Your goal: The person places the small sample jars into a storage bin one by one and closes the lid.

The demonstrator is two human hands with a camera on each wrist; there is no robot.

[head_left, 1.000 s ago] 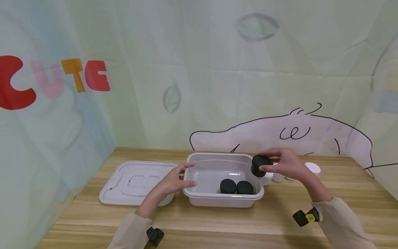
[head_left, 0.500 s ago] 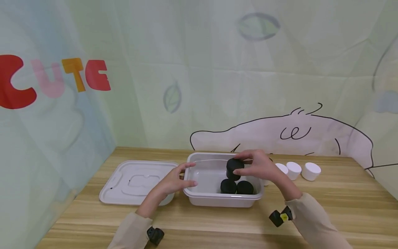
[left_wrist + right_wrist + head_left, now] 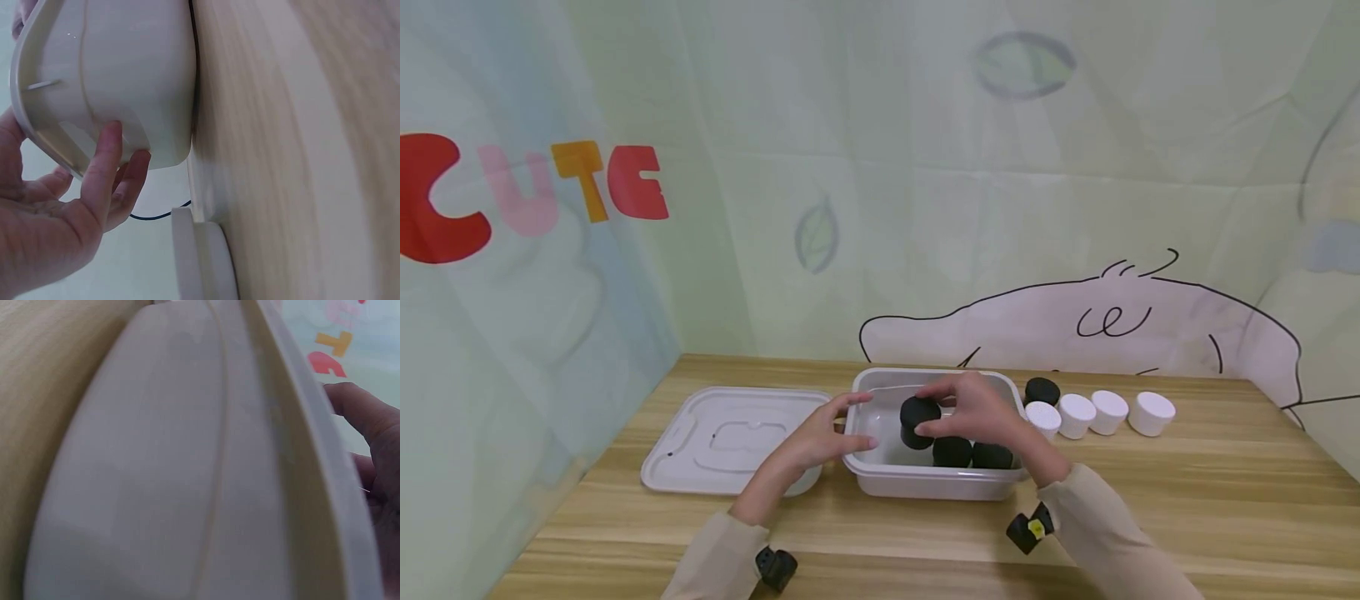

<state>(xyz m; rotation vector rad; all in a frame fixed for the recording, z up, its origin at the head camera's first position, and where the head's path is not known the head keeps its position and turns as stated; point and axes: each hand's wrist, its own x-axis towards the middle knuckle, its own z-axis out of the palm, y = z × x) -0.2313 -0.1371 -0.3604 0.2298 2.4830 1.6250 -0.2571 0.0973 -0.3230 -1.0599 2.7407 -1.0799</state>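
My left hand (image 3: 822,433) holds the left end of a white plastic box (image 3: 936,487), thumb and a finger over the rim. In the left wrist view other fingers (image 3: 106,153) lie against the box's outer wall. Inside the box, my right hand (image 3: 981,412) pinches a short black cylinder (image 3: 919,421) between thumb and fingers. Two more black cylinders, one left (image 3: 952,452) and one right (image 3: 992,456), stand along the front wall below that hand. The right wrist view shows mostly the box's outside wall (image 3: 156,462); the held cylinder is hidden there.
A flat white lid (image 3: 730,442) lies left of the box. To the right stand several white tapered cylinders (image 3: 1077,416) in a row, with a black cylinder (image 3: 1042,391) behind the nearest one. A printed cloth backdrop (image 3: 925,208) rises behind the wooden table (image 3: 1210,500).
My right hand has carried the black cylinder from over the box's right rim leftward and down into the box. The left hand stays on the rim.
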